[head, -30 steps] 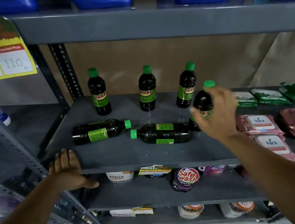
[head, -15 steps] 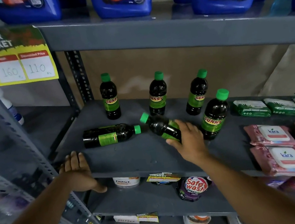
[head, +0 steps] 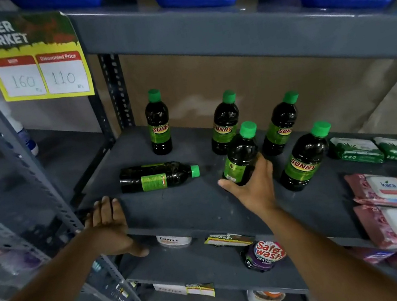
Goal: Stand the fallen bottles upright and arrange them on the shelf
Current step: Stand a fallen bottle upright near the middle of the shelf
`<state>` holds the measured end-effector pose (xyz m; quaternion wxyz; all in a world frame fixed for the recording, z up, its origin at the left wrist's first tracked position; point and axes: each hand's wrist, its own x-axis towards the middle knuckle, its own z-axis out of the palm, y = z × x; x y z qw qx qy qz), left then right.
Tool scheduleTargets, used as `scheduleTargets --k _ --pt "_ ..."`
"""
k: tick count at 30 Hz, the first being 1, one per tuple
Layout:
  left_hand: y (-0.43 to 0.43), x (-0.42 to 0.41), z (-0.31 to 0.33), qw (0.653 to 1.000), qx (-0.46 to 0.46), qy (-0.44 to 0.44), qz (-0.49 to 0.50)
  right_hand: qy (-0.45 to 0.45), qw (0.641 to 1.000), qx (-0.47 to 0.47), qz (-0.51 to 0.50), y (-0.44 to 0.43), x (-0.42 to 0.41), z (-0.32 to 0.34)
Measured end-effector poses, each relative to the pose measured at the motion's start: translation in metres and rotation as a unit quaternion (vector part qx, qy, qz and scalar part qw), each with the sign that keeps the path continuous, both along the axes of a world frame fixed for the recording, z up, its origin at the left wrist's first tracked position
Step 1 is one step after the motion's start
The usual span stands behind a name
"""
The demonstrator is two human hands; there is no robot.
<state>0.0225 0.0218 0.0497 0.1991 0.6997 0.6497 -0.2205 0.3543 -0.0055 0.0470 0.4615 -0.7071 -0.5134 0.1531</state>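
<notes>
Right hand (head: 253,188) grasps upright bottle (head: 241,159); left hand (head: 108,223) flat on shelf (head: 189,209) (fallen bottle (head: 157,177) between).

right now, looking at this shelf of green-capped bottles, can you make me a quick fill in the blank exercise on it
1. The number of bottles lying on their side on the middle shelf is ____.
2. The right hand grips a bottle whose cap is coloured ____.
3. The left hand rests on the shelf's front edge and holds ____.
4. The fallen bottle points its cap toward the person's ____ side.

Missing words: one; green; nothing; right
</notes>
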Motion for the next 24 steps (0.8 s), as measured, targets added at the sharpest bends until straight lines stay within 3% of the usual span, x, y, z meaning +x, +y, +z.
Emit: scheduleTargets --k 4,9,12,19,22,24 --pt "-0.003 0.001 -0.002 1.000 0.009 0.002 0.001 0.066 0.997 -0.039 -0.025 0.004 -0.003 0.005" --pt "-0.002 -0.002 -0.006 1.000 0.023 -0.007 -0.008 0.040 0.998 -0.032 -0.040 0.008 -0.003 0.004" --pt "-0.004 -0.003 -0.010 0.999 0.037 -0.008 -0.013 0.096 0.994 -0.046 -0.014 0.010 -0.007 0.009" --pt "-0.009 -0.002 -0.013 0.995 0.093 -0.010 -0.017 0.103 0.995 -0.012 -0.003 0.007 -0.011 0.011" --pt "-0.011 -0.002 -0.013 0.995 0.090 -0.019 -0.030 -0.066 0.987 0.110 -0.094 -0.011 -0.022 0.004" --pt "-0.012 -0.002 -0.012 0.996 0.084 -0.014 -0.026 -0.145 0.969 0.196 -0.050 -0.018 -0.044 0.002"
